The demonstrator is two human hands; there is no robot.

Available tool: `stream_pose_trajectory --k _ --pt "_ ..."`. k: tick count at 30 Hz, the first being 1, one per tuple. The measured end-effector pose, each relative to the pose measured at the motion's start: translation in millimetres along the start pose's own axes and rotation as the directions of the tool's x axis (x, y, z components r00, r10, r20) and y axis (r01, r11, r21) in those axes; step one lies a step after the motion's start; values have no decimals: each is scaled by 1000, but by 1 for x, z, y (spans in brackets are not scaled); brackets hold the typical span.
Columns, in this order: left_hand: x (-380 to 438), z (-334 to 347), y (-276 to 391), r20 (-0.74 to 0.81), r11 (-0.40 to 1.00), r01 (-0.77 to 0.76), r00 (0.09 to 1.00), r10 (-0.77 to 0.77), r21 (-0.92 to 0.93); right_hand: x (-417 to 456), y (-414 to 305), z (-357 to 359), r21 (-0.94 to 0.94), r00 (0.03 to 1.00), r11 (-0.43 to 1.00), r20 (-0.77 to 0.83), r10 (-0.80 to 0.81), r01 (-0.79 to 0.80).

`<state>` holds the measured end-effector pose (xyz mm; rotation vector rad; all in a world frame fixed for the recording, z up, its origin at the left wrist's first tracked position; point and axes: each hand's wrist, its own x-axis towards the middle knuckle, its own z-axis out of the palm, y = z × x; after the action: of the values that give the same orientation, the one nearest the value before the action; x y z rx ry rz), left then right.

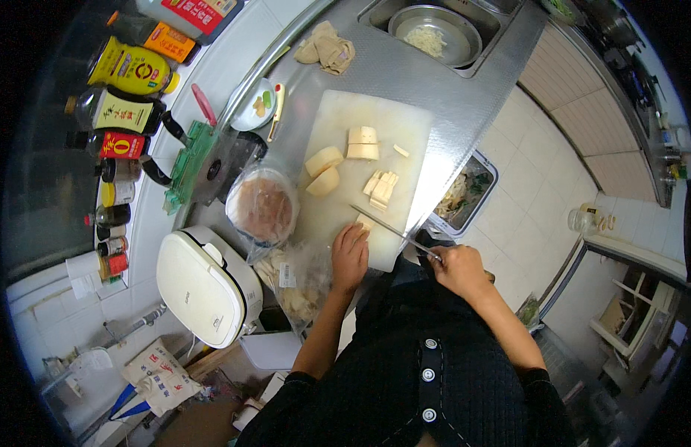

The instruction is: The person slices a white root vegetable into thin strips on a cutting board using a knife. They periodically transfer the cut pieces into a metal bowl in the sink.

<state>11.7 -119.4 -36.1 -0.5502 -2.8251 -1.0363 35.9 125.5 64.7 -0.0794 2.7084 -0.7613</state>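
A white cutting board [373, 112] lies on the steel counter. With curled fingertips my left hand [350, 257] holds a pale vegetable piece [365, 222] down near the board's front edge. My right hand [460, 271] grips the handle of a kitchen knife [385, 226], whose narrow blade slants across the board beside that piece and my left fingertips. Just beyond the blade is a cluster of cut pale sticks [381, 190]. Farther back sit a halved pale block [363, 143] and two rounded pale chunks [323, 170]. One loose pale strip [401, 150] lies apart.
At left are a plastic-covered bowl [262, 209], a white rice cooker [203, 290] and a green knife holder [192, 162]. A small plate [248, 120] and a folded cloth [326, 49] lie farther back. The sink holds a metal basin [463, 42]. A scrap-filled bin [463, 195] stands below the counter edge.
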Motion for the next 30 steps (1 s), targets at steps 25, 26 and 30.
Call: stream_pose_trajectory --k 25,26,30 --pt "18 10 -14 49 998 24 999 -21 -59 -2 -27 14 -197 997 979 56 -51 61" --pt "18 9 -13 58 998 28 998 -25 -65 3 -27 14 -203 995 976 70 -64 77" --pt "19 12 -14 58 997 19 998 -15 -81 23 -17 39 -188 995 982 99 12 7"
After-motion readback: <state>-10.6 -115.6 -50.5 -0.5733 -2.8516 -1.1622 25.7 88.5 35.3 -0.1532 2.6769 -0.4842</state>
